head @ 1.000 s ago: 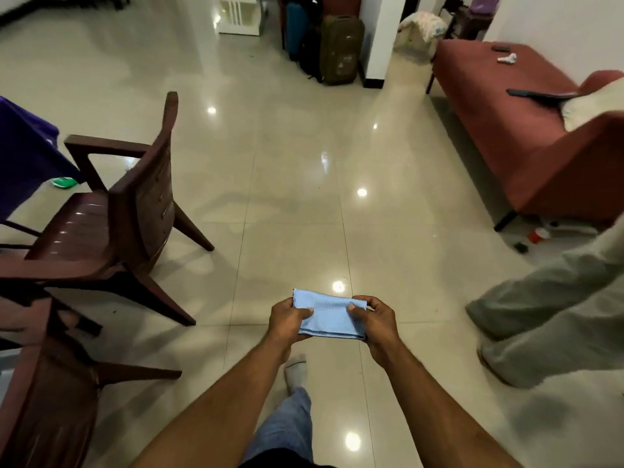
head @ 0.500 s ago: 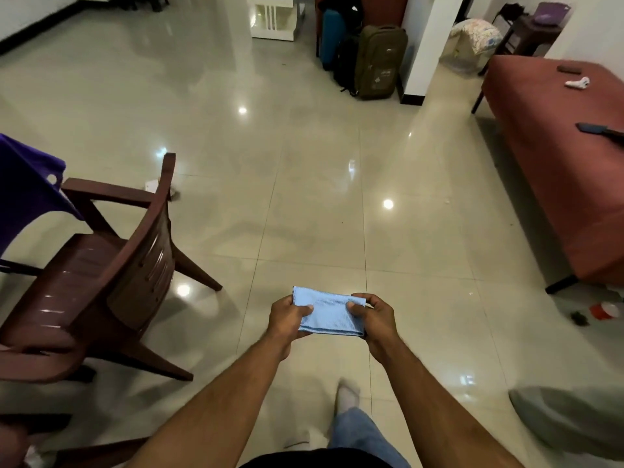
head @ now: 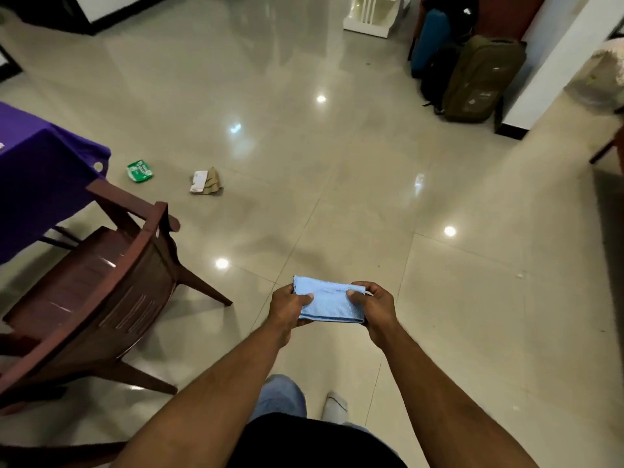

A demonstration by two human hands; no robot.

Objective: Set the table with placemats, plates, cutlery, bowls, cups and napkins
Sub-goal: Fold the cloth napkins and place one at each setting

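Napkin (head: 330, 304): light blue, folded into a flat rectangle, held level in front of the body above the tile floor (head: 337, 184), between the two hands.
Left hand (head: 289, 307): grasps the napkin's left end; thumb lies on top, fingers are curled beneath.
Right hand (head: 375, 307): grasps the napkin's right end; thumb presses on the top face, fingers wrap under the edge.
Arms: both forearms are bare and reach forward from the lower edge of the view, converging on the napkin.
Table (head: 37, 170): at the left edge, covered with a purple cloth that hangs over its corner; well apart from the napkin.
Chair (head: 101, 292): dark brown, just beside the table, its back tilted toward the camera; left of the hands.
Green packet (head: 139, 170): lies on the floor near the table corner.
Tan cloth (head: 206, 181): crumpled on the floor, right of the green packet, with a white card touching it.
Suitcases (head: 479, 76): an olive one, a black bag and a blue one grouped at upper right against a white pillar (head: 553, 62).
Lower body: black shirt hem, blue trouser leg and one grey sock (head: 335, 405) are visible below the arms.
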